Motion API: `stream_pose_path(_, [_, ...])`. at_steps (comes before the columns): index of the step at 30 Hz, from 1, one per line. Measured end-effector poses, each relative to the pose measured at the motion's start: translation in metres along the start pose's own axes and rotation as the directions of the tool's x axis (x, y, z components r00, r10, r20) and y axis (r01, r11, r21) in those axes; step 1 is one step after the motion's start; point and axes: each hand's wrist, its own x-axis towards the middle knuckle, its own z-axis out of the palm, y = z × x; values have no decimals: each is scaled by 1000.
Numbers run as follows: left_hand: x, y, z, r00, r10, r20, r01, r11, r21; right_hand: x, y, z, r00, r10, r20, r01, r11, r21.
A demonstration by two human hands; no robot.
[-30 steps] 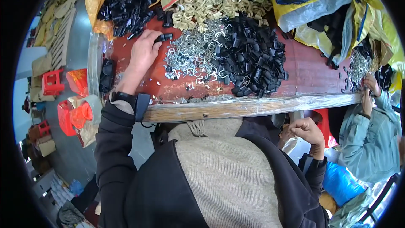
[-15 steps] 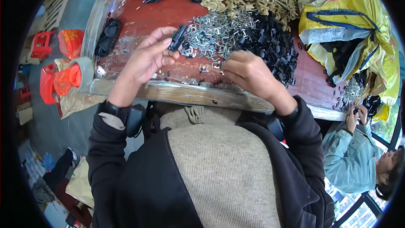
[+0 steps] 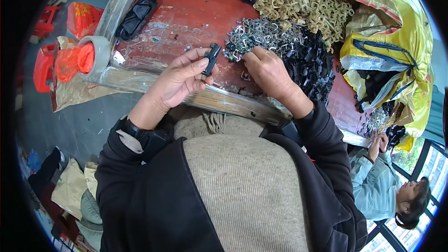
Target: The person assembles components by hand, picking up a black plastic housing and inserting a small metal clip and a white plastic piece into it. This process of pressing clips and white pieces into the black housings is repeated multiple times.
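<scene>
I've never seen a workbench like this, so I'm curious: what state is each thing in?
Left hand, closed on a black part
Black part, gripped between thumb and fingers
Right hand, curled; whether it holds anything is hidden
Silver hooks, loose in a heap
Black pieces, loose in a heap
Beige pieces, loose in a heap
Yellow bag, open, dark contents showing
Red tabletop, scuffed

Apparently a workshop: small metal parts (image 3: 256, 33) heaped on a red worktable (image 3: 186, 16).
</scene>
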Motion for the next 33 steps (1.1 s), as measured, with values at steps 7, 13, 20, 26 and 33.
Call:
stream_pose_path(7, [5,0,14,998,-61,-26,60,998,-14,-5,3,-2,998,69,-1,-69,996,-58])
stream_pose_path(13, [6,-10,32,997,-6,-83,16,993,121,-14,8,2,982,184,-41,-186,981,-58])
stream_pose_path(20, [33,-23,57,994,92,-52,-53,860,508,-31,9,-21,906,380,185,-333,371,867])
stream_pose_path(26, [53,-28,84,986,169,7,-127,712,690,-40,9,-26,829,317,461,-364,-320,875])
stream_pose_path(33, [71,-31,70,971,228,74,-193,559,807,-37,19,-18,812,292,506,-286,-557,780])
